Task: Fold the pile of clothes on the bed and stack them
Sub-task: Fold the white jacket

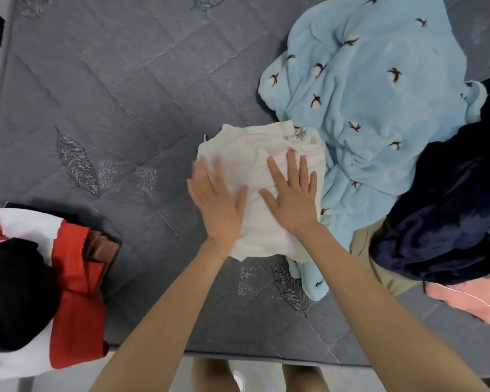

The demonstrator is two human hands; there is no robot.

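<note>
Grey mattress (111,108) is serving as your folding surface, and you are pressing your left hand (218,202) and right hand (292,196) flat, fingers spread, side by side on one white garment (255,154) near the front edge, probably to smooth its fold. Four unfolded pieces are waiting in the pile on your right: blue fleece (365,80), navy cloth (450,207), khaki cloth (365,244) and pink cloth (464,295). One stack (68,278) is sitting well apart on your left, likely so that finished items are not mixing.

Only 1 view, from a wide-angle camera on the head. It looks almost straight down on the bed (111,94) from its near edge, close above it.
</note>
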